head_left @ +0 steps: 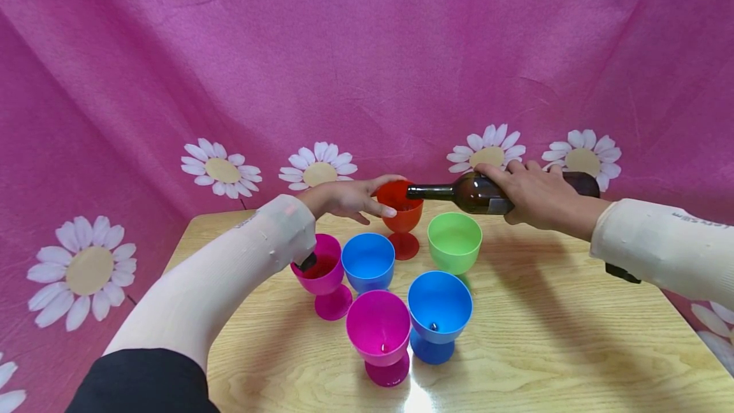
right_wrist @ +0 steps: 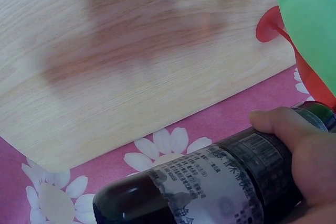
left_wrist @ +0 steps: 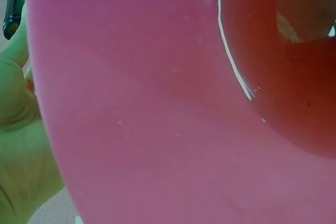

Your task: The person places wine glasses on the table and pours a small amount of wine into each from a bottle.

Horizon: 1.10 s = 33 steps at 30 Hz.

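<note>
Bottle (head_left: 474,194) lies nearly level above the table (head_left: 550,324), neck pointing left, mouth at the red cup (head_left: 406,218). Your right hand (head_left: 534,194), nearer, grips its body; your left hand (head_left: 346,199) holds the cup's left side between thumb and fingers.

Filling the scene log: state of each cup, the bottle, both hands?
Bottle: tipped near level, mouth at red cup; flow not visible
Right hand: grips bottle
Left hand: holds red cup
Red cup: upright
Left pink cup: upright, apparently holding red liquid
Front pink cup: upright, shiny spot inside
Front blue cup: upright, shiny spot inside
Rear blue cup: upright
Green cup: upright
</note>
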Motion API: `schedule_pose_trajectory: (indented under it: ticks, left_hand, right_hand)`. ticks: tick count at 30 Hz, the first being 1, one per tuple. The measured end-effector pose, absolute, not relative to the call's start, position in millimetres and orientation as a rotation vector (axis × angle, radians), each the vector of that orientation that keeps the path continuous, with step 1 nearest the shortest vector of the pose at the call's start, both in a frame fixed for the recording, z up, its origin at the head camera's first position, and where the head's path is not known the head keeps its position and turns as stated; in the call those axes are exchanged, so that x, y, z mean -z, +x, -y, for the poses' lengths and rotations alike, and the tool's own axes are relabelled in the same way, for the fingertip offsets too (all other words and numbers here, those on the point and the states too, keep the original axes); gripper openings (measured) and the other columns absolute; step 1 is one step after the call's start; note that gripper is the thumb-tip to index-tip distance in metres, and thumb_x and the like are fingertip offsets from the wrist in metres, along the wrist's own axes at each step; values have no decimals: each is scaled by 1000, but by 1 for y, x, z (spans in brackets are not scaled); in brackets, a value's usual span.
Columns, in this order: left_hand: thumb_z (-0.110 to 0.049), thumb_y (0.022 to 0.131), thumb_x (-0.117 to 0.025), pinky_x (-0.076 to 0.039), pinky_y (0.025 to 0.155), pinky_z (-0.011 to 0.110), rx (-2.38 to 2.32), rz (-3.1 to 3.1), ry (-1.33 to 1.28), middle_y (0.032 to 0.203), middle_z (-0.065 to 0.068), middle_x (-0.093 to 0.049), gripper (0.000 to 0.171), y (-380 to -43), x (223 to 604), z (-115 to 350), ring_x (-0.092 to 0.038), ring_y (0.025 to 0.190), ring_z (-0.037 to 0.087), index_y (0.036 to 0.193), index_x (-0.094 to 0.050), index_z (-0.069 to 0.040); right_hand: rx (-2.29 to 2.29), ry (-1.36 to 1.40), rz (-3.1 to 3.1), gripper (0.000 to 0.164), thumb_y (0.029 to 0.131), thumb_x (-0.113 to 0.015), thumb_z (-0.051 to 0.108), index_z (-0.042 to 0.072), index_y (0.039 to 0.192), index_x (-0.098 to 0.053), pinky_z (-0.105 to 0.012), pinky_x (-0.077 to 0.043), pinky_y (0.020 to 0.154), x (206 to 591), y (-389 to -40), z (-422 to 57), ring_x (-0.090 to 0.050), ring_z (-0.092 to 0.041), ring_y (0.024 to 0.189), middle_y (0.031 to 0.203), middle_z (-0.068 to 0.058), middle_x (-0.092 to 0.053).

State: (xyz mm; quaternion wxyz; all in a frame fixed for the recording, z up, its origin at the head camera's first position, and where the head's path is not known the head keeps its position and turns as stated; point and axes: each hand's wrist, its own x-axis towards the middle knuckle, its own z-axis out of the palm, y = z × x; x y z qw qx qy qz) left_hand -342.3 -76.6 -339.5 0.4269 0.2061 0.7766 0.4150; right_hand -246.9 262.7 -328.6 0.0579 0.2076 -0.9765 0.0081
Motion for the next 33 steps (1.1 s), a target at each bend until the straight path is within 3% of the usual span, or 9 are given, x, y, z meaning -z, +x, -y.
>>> schedule_pose_trajectory:
  ticks: [33]
  left_hand:
    - [-16, 102, -65, -40, 113, 63, -1045, -1934, 525, 162, 10, -31, 77, -341, 339, 76, -36, 147, 41, 161, -23, -41]
  right_hand:
    - [-12, 626, 2962, 95, 72, -90, 16, 26, 152, -40, -50, -40, 65, 326, -246, -262, -57, -40, 89, 107, -21, -60]
